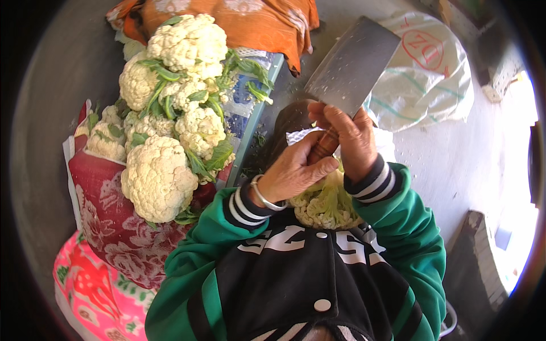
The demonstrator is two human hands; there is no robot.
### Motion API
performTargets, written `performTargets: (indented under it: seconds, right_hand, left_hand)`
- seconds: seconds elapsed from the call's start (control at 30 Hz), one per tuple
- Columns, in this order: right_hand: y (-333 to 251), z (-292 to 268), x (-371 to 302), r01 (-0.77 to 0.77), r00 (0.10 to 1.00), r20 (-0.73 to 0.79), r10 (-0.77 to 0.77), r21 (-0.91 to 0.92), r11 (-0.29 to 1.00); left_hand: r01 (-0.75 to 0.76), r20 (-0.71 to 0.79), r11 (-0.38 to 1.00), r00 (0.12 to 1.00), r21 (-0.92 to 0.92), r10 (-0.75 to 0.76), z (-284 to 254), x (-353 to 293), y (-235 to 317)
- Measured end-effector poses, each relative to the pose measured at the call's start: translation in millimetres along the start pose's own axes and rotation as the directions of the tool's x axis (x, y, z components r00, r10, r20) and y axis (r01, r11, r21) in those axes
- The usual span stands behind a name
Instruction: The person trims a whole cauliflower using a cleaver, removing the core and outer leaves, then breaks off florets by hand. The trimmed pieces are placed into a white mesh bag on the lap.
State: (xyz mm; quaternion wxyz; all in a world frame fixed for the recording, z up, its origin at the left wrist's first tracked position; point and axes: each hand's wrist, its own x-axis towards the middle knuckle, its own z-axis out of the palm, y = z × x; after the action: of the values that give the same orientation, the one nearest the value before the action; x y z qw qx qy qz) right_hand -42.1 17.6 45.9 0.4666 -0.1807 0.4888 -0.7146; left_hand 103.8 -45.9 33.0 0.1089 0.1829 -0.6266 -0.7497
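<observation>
My right hand is closed around the brown wooden handle of a broad steel cleaver, whose blade points up and away from me. My left hand, with a silver bangle on its wrist, grips a pale green-white cauliflower held against my chest. Its fingers reach up beside the cleaver handle. Both hands sit close together over the cauliflower, and green sleeves with striped cuffs cover both arms.
A heap of several white cauliflowers with green leaves lies to my left on a red floral cloth and a blue-edged crate. An orange cloth lies beyond it and a pink cloth below. A white sack rests on the concrete floor at right.
</observation>
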Motion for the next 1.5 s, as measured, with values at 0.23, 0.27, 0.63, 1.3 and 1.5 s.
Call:
performTargets:
  seconds: [0.23, 0.27, 0.63, 1.3, 1.5]
  right_hand:
    - [-4.9, -13.4, 1.2, 0.075, 0.973, 0.23, 0.024, -0.411, 0.908]
    - [-7.1, -23.1, -5.4, 0.069, 0.982, 0.188, 0.01, -0.412, 0.909]
    - [-4.0, -108.2, -88.0, -0.012, 0.98, -0.18, -0.09, -0.496, 0.868]
    - [38.7, -105.6, -139.2, -0.272, 0.932, -0.33, 0.147, -0.372, 0.888]
    - [39.4, -106.6, -150.6, -0.265, 0.942, -0.304, 0.145, -0.404, 0.876]
  left_hand:
    - [0.002, -0.409, 0.998, 0.912, 0.061, 0.023, -21.8, -22.9, -43.1]
    - [0.018, -0.453, 1.0, 0.892, 0.023, -0.006, -30.7, -30.8, -52.0]
    - [0.211, -0.709, 0.885, 0.684, 0.416, 0.17, -83.6, -61.6, -139.8]
    - [0.191, -0.753, 0.802, 0.516, 0.566, 0.409, -103.0, -48.5, -197.3]
    - [0.485, -0.669, 0.461, 0.573, 0.743, 0.474, -90.7, -68.7, -179.1]
